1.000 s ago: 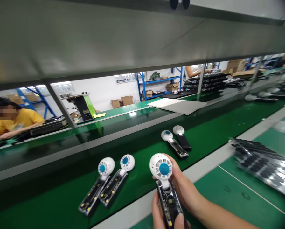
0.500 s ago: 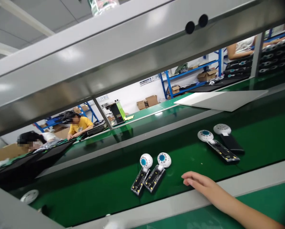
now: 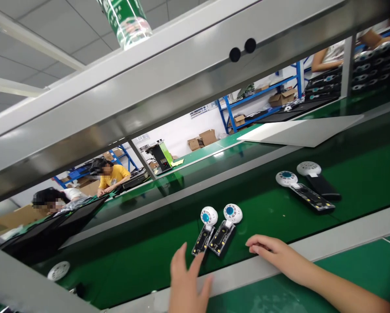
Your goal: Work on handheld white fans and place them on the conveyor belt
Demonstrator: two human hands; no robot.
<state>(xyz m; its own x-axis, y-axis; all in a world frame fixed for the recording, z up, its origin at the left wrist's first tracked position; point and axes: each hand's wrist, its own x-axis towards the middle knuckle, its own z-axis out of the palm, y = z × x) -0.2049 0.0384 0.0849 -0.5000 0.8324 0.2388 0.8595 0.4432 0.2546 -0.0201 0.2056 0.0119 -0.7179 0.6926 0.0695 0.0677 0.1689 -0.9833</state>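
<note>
Two handheld devices with round white slotted heads, blue-green centres and clear-sided handles showing dark innards lie side by side on the green belt. My left hand (image 3: 189, 280) is open, fingers spread, with its fingertips by the handle end of the left device (image 3: 208, 216); contact cannot be made out. The right device (image 3: 223, 234) lies between my two hands. My right hand (image 3: 268, 250) rests over the belt's near edge, fingers loosely bent, thumb slightly apart, holding nothing visible. Farther right lie another clear-handled device (image 3: 312, 198) and a black-handled one (image 3: 324, 186).
The green belt (image 3: 132, 256) runs across, with a pale near rail (image 3: 299, 248). A metal beam (image 3: 182, 74) spans above. A white panel (image 3: 289, 130) lies at the far side. Another white round head (image 3: 58, 271) sits lower left. Co-workers (image 3: 113, 176) sit beyond the belt.
My left hand has come into view from below, reaching toward the pair of devices. My right hand stays nearly in place. The view has shifted, and the devices near me appear farther right.
</note>
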